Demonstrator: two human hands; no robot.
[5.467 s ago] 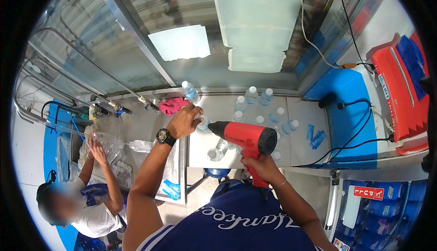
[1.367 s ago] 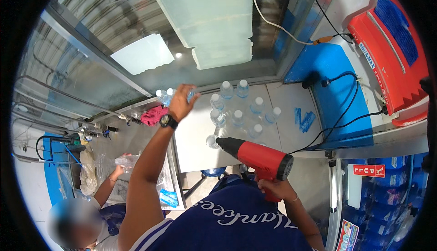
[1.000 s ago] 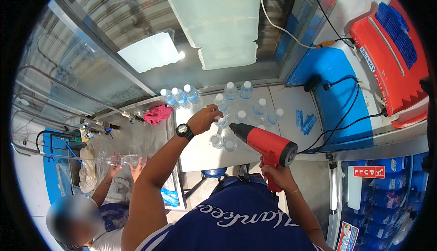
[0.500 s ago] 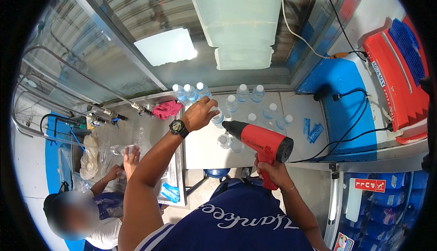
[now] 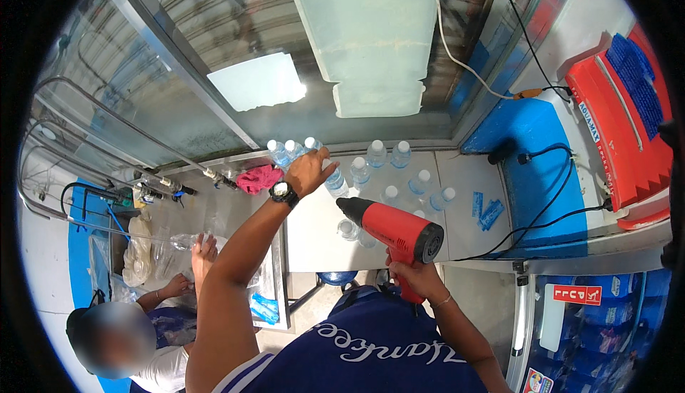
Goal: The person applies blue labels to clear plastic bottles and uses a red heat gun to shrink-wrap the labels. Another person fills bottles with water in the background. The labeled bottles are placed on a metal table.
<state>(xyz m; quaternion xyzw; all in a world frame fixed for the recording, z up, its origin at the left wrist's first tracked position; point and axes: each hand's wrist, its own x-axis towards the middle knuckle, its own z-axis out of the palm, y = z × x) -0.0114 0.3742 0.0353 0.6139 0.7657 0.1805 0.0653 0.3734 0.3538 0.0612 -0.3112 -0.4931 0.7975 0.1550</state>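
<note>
While the white table [image 5: 307, 240] carries most items, a co-worker [image 5: 163, 366] works apart at the far left. Red heat gun [image 5: 392, 230] is held over the table's near side, the right grip [image 5: 414, 277] wrapped around its handle; black nozzle [image 5: 351, 208] points left, presumably so its outlet faces one bottle only. Left grip [image 5: 308, 173] comes from the opposite side, fingers closed about the top of the clear held bottle [image 5: 337, 183], probably to leave the sides exposed. That bottle sits just below the left fingertips, near the nozzle tip and well apart from the right grip; contact with nozzle or table cannot be judged. Three bottles [image 5: 291, 150] stand close together behind the left grip; a looser cluster [image 5: 377, 155] stands to the right, its spacing likely giving finger room. Smallest: blue strips [image 5: 489, 215], lying at the table's right, perhaps kept out of the nozzle's line.
</note>
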